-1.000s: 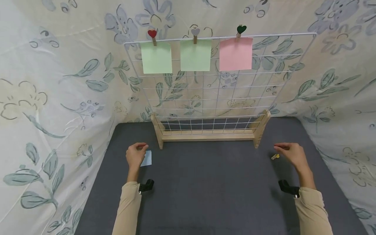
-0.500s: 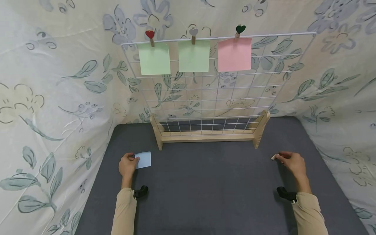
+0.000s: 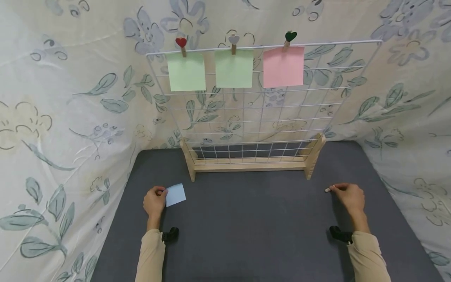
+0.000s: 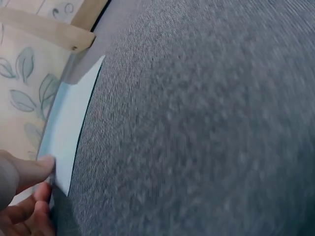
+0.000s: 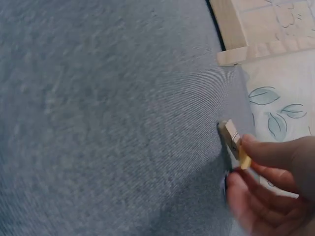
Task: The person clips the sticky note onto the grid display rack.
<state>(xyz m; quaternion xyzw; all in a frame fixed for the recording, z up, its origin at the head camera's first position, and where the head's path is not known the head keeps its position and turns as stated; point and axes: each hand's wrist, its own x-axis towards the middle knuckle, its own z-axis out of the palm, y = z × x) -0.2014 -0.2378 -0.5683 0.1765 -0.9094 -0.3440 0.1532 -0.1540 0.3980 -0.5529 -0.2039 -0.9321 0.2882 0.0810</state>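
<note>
A light blue paper note (image 3: pixel 175 195) is pinched at its left edge by my left hand (image 3: pixel 154 201), over the left part of the dark table. In the left wrist view the thumb lies on the face of the blue note (image 4: pixel 69 128), with the other fingers curled below. On the right side, my right hand (image 3: pixel 350 197) pinches a small wooden clothespin (image 3: pixel 327 190). The right wrist view shows the clothespin (image 5: pixel 230 135) with a yellow piece at its end, between thumb and fingers, close to the table surface.
A white wire grid rack (image 3: pixel 260 105) on a wooden stand (image 3: pixel 246 166) is at the back. From its top bar hang two green notes (image 3: pixel 186 72) and a pink note (image 3: pixel 283 67), held by clothespins with hearts. Floral cloth (image 3: pixel 70 117) surrounds the dark table (image 3: pixel 246 227).
My left hand has taken hold of the blue note and drawn slightly back, and the note has turned a little. My right hand has come down and picked the clothespin between its fingers.
</note>
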